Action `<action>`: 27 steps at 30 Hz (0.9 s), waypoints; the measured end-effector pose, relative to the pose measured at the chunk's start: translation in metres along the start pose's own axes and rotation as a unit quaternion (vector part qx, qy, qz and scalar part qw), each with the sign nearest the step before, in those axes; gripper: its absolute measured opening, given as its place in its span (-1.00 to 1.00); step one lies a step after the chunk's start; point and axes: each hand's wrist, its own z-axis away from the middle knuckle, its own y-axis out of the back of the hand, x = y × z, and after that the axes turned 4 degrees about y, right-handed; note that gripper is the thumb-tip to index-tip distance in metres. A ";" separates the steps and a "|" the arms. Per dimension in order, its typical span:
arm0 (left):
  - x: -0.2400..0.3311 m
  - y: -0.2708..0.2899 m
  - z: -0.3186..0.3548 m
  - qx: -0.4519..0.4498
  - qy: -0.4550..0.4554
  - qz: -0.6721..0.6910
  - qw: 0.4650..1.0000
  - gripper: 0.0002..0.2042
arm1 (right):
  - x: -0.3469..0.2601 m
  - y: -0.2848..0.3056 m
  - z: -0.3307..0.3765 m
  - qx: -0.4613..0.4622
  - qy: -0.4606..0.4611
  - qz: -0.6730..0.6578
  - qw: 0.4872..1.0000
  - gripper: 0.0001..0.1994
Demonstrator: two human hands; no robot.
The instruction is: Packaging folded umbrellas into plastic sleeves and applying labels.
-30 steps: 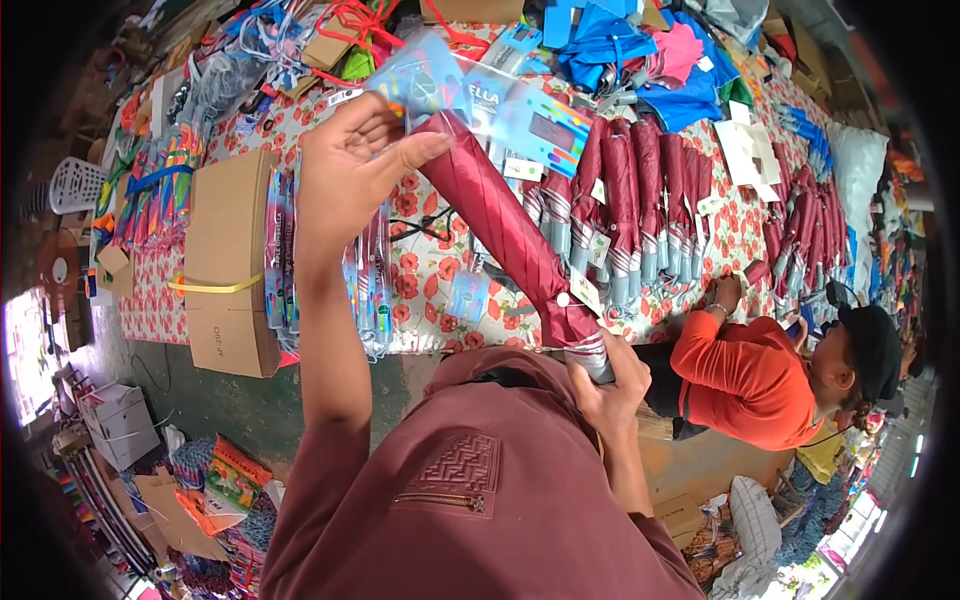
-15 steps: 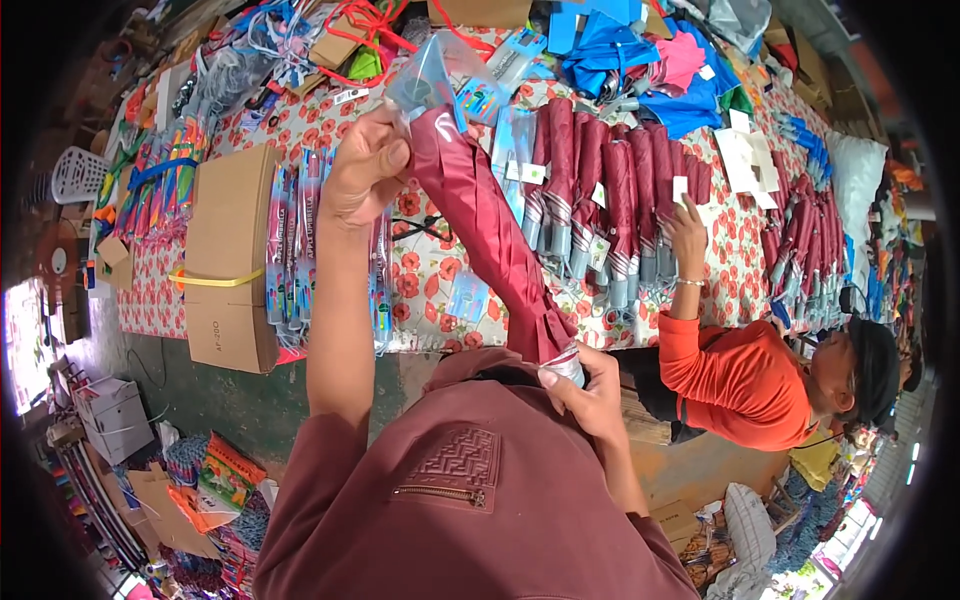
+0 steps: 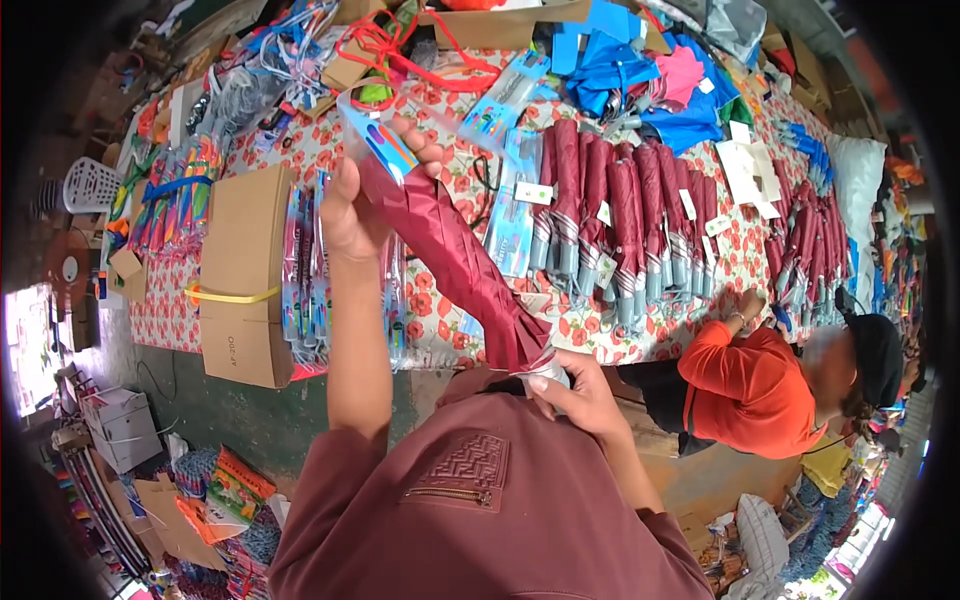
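A folded maroon umbrella [image 3: 460, 255] slants across in front of me. My right hand [image 3: 572, 395] grips its silvery lower end close to my chest. At the far end, my left hand [image 3: 375, 200] wraps round the umbrella, with the thumb on one side and curled fingers on the other. A clear plastic sleeve [image 3: 375, 140] with a blue printed panel covers that far tip. On the table beyond, a row of maroon umbrellas [image 3: 625, 210] with grey handles and white tags lies side by side.
A cardboard box [image 3: 240, 280] with a yellow strap stands at left beside packed sleeves [image 3: 308, 260]. Blue umbrellas [image 3: 610, 65] and red cord [image 3: 400, 50] lie at the back of the flowered table [image 3: 440, 300]. A co-worker in orange [image 3: 750, 385] leans at the right.
My left hand has shifted from beside the umbrella's far end to wrap round it, and the sleeve has swung left. The co-worker's hand has drawn back from the umbrella row toward the table edge.
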 end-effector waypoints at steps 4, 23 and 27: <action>-0.023 0.002 0.009 -0.025 -0.003 0.063 0.998 -0.28 | -0.009 -0.002 -0.010 -0.029 -0.062 -0.095 0.993 -0.92; -0.038 -0.022 0.052 0.297 0.046 -0.085 0.950 -0.70 | 0.002 -0.021 -0.041 0.154 0.135 0.515 0.833 -0.73; -0.036 -0.038 0.047 0.386 -0.023 0.011 0.922 -0.68 | 0.006 -0.011 -0.041 0.111 0.085 0.479 0.867 -0.68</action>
